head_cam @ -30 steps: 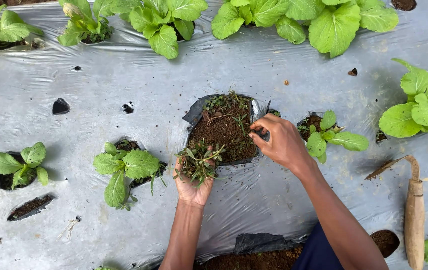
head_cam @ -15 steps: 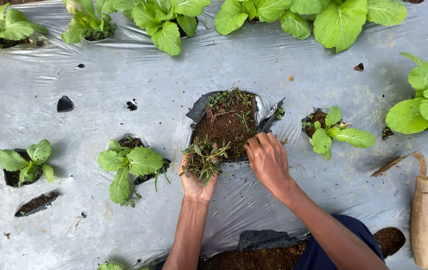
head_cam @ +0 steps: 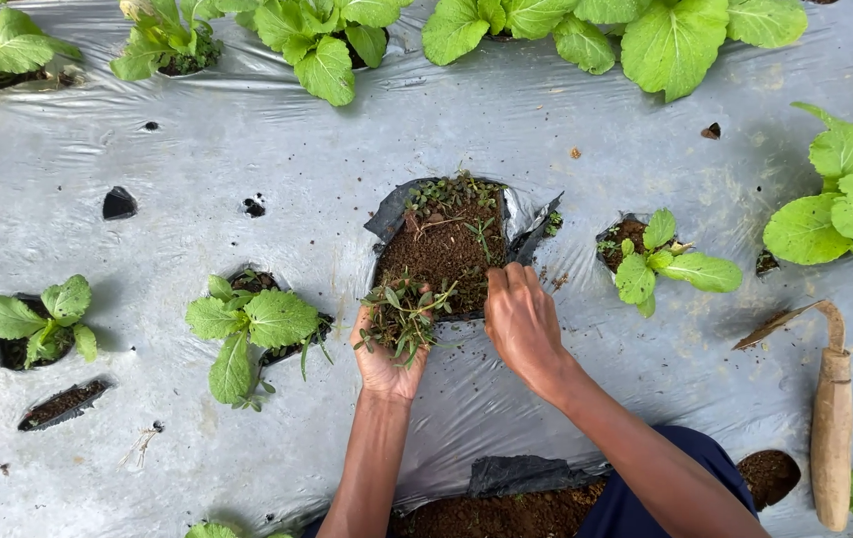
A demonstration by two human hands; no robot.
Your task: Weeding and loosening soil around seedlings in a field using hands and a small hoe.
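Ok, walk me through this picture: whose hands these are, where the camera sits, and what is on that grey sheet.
The camera is worn on the person's head and looks straight down at their own two bare hands. The left hand lies palm up, cupping a bunch of pulled weeds. The right hand reaches, fingers down, into an opening of dark soil cut in the silver plastic sheet that covers the bed. Small leafy seedlings grow from other holes, with bigger leafy plants along the top edge. A hand tool with a wooden handle lies at the right.

left hand (head_cam: 386, 359) cups weeds (head_cam: 401, 317); right hand (head_cam: 521, 321) on soil patch (head_cam: 446, 244)
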